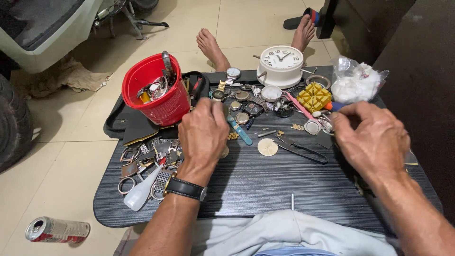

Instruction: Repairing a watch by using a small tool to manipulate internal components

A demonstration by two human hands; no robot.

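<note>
The person sits at a low dark table (265, 185) strewn with watch parts, both hands raised just above it. The left hand (204, 132) is curled with its back to the camera, fingers bent in around something small (what it grips cannot be made out), and a black-strapped wristwatch (186, 188) sits on that wrist. Just right of this hand lie a watch with a teal strap (239, 129) and, nearer, a pale round dial (268, 147), with black pliers (301, 149) beside it. The right hand (372, 137) is bent too, its fingertips pinched together at the right side of the table near a small round watch case (313, 127); whether it holds anything I cannot tell. At the far left stands a red bucket (156, 97) of watch bits, at the far middle a white alarm clock (280, 65), and right of that a yellow block (313, 96) and a bag of cotton (355, 83). A white squeeze bottle (141, 193) lies near left among loose straps.
</note>
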